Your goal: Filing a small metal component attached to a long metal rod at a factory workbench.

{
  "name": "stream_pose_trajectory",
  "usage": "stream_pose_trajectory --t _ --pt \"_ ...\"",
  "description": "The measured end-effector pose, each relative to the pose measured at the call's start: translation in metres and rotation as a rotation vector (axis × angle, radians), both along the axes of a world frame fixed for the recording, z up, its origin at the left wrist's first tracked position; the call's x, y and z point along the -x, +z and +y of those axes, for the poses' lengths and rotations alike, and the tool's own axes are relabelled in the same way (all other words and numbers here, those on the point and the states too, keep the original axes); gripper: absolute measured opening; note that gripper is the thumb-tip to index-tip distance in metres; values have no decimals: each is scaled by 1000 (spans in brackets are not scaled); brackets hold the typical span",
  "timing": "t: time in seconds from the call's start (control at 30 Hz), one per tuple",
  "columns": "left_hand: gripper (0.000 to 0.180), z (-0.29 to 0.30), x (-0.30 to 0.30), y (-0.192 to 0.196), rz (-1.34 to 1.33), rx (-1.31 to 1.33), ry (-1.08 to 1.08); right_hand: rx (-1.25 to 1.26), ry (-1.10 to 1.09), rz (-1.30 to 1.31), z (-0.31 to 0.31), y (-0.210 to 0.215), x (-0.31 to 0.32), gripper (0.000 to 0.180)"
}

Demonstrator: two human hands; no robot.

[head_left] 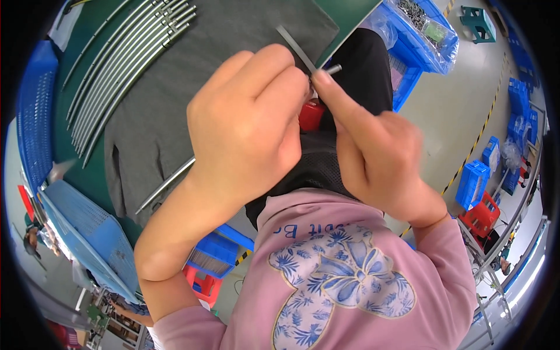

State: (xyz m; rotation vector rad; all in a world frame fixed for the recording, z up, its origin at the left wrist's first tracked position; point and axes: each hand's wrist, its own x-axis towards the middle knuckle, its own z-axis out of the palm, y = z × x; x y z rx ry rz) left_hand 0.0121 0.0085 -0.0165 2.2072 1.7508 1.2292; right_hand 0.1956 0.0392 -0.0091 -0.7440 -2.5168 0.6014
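Note:
My left hand (pixel 248 114) is closed around a thin metal rod (pixel 166 185); its long end lies over a grey cloth (pixel 233 35), passing behind my wrist. A short metal end juts out past my fingers on the right, seemingly the same rod. In my right hand (pixel 379 149) is a narrow flat grey strip (pixel 294 46), file-like in shape. My right index finger lies stretched along it, and the strip crosses close to the jutting rod end. The fingertips of my left hand are mostly hidden behind its knuckles.
Several similar metal rods (pixel 125 73) lie side by side on the green table (pixel 73 137). Blue baskets (pixel 87 224) stand along its left side. To the right, a blue crate (pixel 411 73) holds bagged small metal parts (pixel 423 23). A green stool (pixel 478 24) stands beyond.

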Motion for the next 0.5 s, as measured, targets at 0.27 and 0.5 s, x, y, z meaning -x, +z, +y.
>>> stream_pose_trajectory --t 0.27,0.5 --pt "19 -2 3 0 -2 26 -6 20 9 74 1 -11 5 57" --pt "18 -1 4 2 1 58 -53 -312 -117 355 2 -63 23 57"
